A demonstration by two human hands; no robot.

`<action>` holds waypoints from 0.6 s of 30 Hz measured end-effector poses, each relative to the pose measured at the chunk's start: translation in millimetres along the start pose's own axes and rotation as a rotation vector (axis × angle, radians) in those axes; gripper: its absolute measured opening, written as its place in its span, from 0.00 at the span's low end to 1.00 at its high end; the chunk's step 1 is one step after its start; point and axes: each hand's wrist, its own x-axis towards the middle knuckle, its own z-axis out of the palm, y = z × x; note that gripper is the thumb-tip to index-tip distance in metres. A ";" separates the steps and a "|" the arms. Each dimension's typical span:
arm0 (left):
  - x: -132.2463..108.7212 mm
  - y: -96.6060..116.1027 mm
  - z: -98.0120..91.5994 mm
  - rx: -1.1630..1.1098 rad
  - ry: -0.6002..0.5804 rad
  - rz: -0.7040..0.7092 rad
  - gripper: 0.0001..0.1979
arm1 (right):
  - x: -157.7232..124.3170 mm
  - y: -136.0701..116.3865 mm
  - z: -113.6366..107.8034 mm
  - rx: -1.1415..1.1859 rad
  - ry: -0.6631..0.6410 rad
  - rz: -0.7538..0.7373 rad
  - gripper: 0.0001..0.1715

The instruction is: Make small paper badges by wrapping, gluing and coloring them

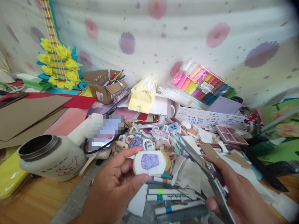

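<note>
Between the thumb and fingers of my left hand point(116, 183) is a small white padded piece point(158, 165) with a purple patch and a loop on top. My right hand point(233, 186) grips metal scissors point(207, 168), whose blades point up and to the left, to the right of the white piece and apart from it. Behind the piece lies a pile of small decorated pieces point(161, 132). Several acrylic markers point(170, 197) lie below it, among scraps of white paper point(190, 174).
A wide-mouthed jar point(53, 158) stands at the left, beside a phone point(106, 132) with a cable. Farther back are a cardboard box point(102, 93) of pencils, a yellow packet point(141, 96), a pack of coloured clay point(205, 84) and a yellow-flowered paper guitar point(59, 68).
</note>
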 end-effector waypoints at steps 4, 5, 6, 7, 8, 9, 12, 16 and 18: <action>-3.9 -3.7 4.1 0.154 0.135 0.179 0.20 | 2.1 -11.0 7.7 -0.085 -0.020 -0.074 0.35; -4.2 -4.5 4.8 0.189 0.154 0.220 0.20 | 2.6 -15.4 9.9 -0.107 -0.009 -0.066 0.34; -4.0 -5.0 5.1 0.217 0.153 0.250 0.20 | 3.2 -19.3 11.6 -0.128 0.005 -0.067 0.33; -3.3 -4.9 5.1 0.229 0.141 0.264 0.20 | 3.8 -22.4 12.7 -0.152 0.021 -0.075 0.33; -2.3 -4.1 4.9 0.220 0.124 0.260 0.20 | 4.3 -24.2 13.0 -0.175 0.038 -0.088 0.32; -1.1 -2.8 4.6 0.191 0.102 0.240 0.20 | 4.7 -24.5 12.5 -0.191 0.051 -0.105 0.31; 2.4 3.2 4.0 0.075 0.085 0.193 0.20 | 3.9 -17.3 7.6 -0.188 0.041 -0.164 0.28; 3.7 7.2 4.7 0.024 0.120 0.242 0.21 | -0.2 -5.7 2.3 -0.119 0.055 -0.186 0.26; 3.2 5.7 5.6 0.040 0.097 0.230 0.21 | -1.6 -6.0 2.8 -0.080 0.079 -0.128 0.29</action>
